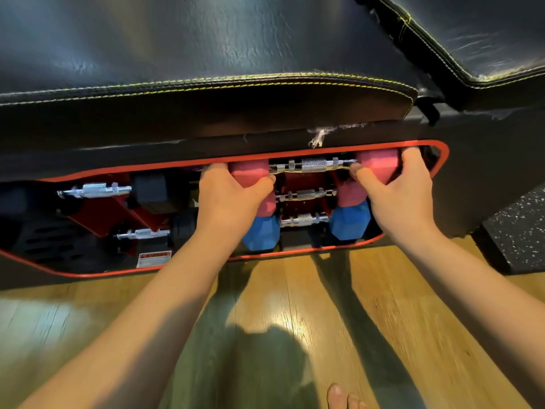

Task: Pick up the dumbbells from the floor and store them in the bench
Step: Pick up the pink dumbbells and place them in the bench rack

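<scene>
A pink dumbbell [312, 165] with a chrome knurled handle lies level at the top of the bench's red-rimmed side opening [442, 156]. My left hand [233, 199] grips its left pink head and my right hand [395, 190] grips its right pink head. Below it, inside the opening, sit a second pink dumbbell [305, 195] and a blue dumbbell [303, 220], stacked on a red rack. Two black dumbbells [97, 190] [144, 233] rest in the left half of the opening.
The black padded bench top [206, 48] overhangs the opening. Wood floor [324, 305] lies in front, with a speckled black rubber mat [519, 228] at right. A white warning label [154, 259] sits on the lower rim. My bare toes [343, 398] show at the bottom.
</scene>
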The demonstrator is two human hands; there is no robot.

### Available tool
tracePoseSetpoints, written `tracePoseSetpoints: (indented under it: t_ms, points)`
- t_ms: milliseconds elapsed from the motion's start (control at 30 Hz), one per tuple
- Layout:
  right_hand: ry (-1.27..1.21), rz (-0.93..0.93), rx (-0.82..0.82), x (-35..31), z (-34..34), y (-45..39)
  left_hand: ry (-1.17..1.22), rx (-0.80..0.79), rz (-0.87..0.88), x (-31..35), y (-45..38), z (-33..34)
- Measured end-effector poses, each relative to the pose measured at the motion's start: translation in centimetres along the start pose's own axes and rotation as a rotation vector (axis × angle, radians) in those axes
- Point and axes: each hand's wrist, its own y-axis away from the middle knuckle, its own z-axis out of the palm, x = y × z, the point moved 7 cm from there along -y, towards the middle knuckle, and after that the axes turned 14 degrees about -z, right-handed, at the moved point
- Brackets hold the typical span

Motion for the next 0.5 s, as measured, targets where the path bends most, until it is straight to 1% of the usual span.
tracePoseSetpoints:
  t_ms: [100, 167, 200, 267, 300, 367, 500]
  points:
    - [0.007, 0.004, 0.001, 0.5, 0.1, -0.4, -0.021, -0.006, -0.021, 0.0, 0.0, 0.6]
    - [0.061, 0.019, -0.016, 0.9, 0.3, -1.2, -0.074, -0.018, -0.066, -0.2, -0.1, 1.6]
    - [0.09, 0.055, -0.065, 1.2, 0.9, -1.6, -0.148, -0.052, -0.12, -0.3, -0.4, 2.3]
    - [0.155, 0.149, -0.221, 1.7, 2.5, -1.9, -0.382, -0.164, -0.276, -0.4, -0.7, 3.9]
    - [0.215, 0.16, -0.297, 1.8, 3.3, -2.0, -0.502, -0.214, -0.333, -0.2, -0.9, 4.5]
    - [0.359, 0.13, -0.42, 1.9, 4.3, -2.0, -0.669, -0.266, -0.355, 0.1, -1.2, 5.4]
    - [0.479, 0.08, -0.483, 2.7, 4.5, -2.0, -0.78, -0.262, -0.327, -0.5, -1.6, 6.1]
